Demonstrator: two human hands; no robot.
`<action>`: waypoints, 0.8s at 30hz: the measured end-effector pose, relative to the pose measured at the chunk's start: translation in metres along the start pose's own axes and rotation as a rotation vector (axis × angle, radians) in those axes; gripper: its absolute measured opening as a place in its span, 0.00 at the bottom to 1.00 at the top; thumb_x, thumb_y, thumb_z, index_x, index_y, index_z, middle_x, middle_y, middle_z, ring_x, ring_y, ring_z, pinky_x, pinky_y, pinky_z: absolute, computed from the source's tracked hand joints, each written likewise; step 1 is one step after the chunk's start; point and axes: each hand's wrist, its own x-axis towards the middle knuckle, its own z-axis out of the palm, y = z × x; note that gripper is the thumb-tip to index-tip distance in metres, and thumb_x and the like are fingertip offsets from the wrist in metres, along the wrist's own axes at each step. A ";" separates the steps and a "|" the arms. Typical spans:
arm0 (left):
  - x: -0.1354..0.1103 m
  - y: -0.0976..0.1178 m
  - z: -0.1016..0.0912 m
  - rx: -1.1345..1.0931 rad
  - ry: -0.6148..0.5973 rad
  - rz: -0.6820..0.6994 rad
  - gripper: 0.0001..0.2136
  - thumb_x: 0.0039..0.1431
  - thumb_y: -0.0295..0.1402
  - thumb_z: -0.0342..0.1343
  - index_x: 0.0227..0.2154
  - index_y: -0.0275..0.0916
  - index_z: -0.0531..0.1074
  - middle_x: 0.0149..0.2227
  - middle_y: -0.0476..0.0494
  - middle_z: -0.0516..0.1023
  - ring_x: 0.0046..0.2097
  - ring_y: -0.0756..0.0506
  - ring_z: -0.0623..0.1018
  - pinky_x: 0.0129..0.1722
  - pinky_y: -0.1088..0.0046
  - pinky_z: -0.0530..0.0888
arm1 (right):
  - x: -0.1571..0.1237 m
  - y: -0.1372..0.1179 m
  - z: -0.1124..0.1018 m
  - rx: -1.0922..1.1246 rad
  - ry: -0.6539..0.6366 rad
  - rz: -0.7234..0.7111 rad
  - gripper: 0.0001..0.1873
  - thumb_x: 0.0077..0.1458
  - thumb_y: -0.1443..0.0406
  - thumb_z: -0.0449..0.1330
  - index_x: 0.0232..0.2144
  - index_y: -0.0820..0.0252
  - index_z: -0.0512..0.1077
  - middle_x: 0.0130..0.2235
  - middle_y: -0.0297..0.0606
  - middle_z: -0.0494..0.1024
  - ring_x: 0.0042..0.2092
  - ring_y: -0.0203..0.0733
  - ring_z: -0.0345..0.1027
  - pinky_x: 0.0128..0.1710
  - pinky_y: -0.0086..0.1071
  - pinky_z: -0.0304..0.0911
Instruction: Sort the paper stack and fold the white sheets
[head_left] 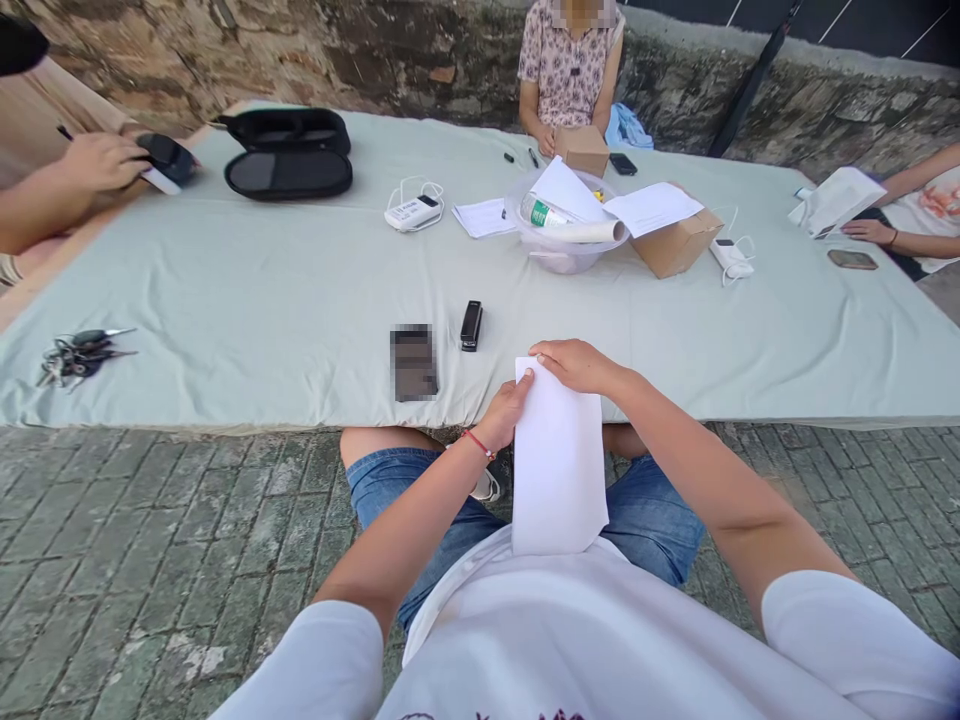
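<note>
A white sheet of paper [559, 460], apparently folded, hangs from the table edge toward my lap. My left hand [510, 412] grips its upper left edge, thumb on the near face. At the top edge, my right hand [574, 364] pinches the paper with thumb in front; its other fingers are partly behind the sheet. On the cloth just beyond my left hand lies a black stapler [471, 326]. Beside the stapler is a dark flat object [414, 362], blurred out so its kind cannot be told.
A plastic basin [562, 250] holds papers and a bottle, next to a cardboard box [679, 243]. An open black case [289, 172], a white corded device [415, 212] and keys [82, 355] lie on the table. Three people sit around; the one at right holds white paper [840, 200].
</note>
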 end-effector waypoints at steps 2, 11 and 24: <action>0.002 -0.004 0.000 -0.022 0.065 -0.015 0.24 0.53 0.54 0.57 0.34 0.32 0.73 0.36 0.34 0.81 0.34 0.41 0.79 0.36 0.65 0.77 | 0.002 -0.002 0.003 -0.028 -0.038 0.028 0.18 0.66 0.61 0.44 0.49 0.54 0.70 0.48 0.39 0.77 0.47 0.47 0.69 0.43 0.35 0.56; 0.006 -0.006 -0.005 -0.055 -0.041 0.127 0.21 0.53 0.51 0.59 0.37 0.36 0.74 0.34 0.40 0.81 0.35 0.42 0.79 0.36 0.66 0.75 | -0.003 0.002 -0.021 -0.029 -0.116 0.070 0.17 0.63 0.57 0.48 0.40 0.57 0.74 0.39 0.39 0.79 0.38 0.44 0.69 0.35 0.33 0.55; 0.020 -0.015 -0.027 -0.133 0.111 0.109 0.22 0.52 0.51 0.60 0.40 0.37 0.73 0.40 0.37 0.81 0.42 0.39 0.80 0.42 0.62 0.76 | -0.069 0.070 0.004 1.259 0.113 0.280 0.31 0.46 0.49 0.67 0.50 0.57 0.72 0.42 0.42 0.80 0.38 0.42 0.74 0.38 0.35 0.68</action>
